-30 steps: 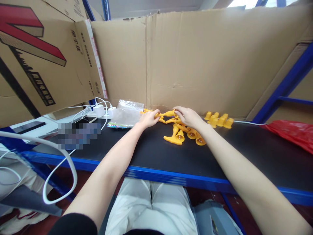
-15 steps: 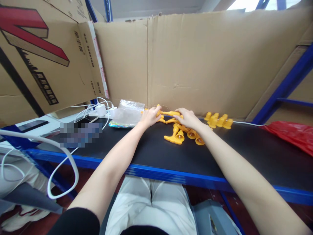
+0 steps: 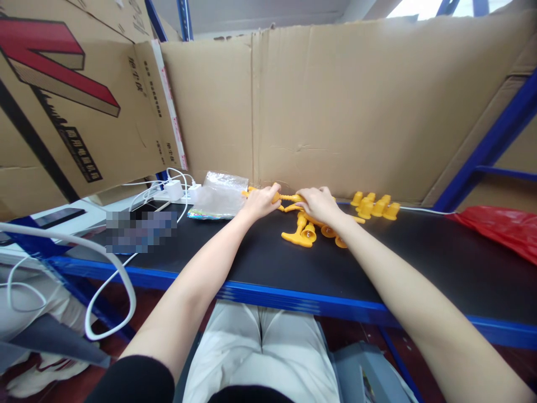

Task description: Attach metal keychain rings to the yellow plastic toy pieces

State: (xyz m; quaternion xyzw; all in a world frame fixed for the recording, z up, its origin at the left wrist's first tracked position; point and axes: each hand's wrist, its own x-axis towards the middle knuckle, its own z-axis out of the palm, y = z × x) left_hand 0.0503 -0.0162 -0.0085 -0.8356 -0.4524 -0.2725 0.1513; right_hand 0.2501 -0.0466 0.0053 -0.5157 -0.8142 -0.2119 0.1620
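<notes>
Both hands sit closer together than half a second ago, and the yellow rod between them now shows only a short bare stretch.

Left hand: fingers curled shut around the left end of the yellow rod, held just above the surface.

Right hand: closed over the rod's right end, knuckles up; what lies under the palm cannot be seen.

Yellow rod: horizontal, spanning the two hands, at the back of the surface near the cardboard wall.

Pile of yellow parts: directly in front of the rod, touching one another; one T-shaped piece lies nearest the person.

Row of yellow caps: right of the rod, apart from the pile, against the cardboard wall.

Clear plastic bag: left of the rod, just beside the left hand.

White charger and cables: further left of the rod, beyond the bag.

Red bag: well to the right of the rod.

Step in hand, as judged: the two ends are being pressed or twisted together. Next move likely calls for a firm, aligned push along the rod's axis.
</notes>
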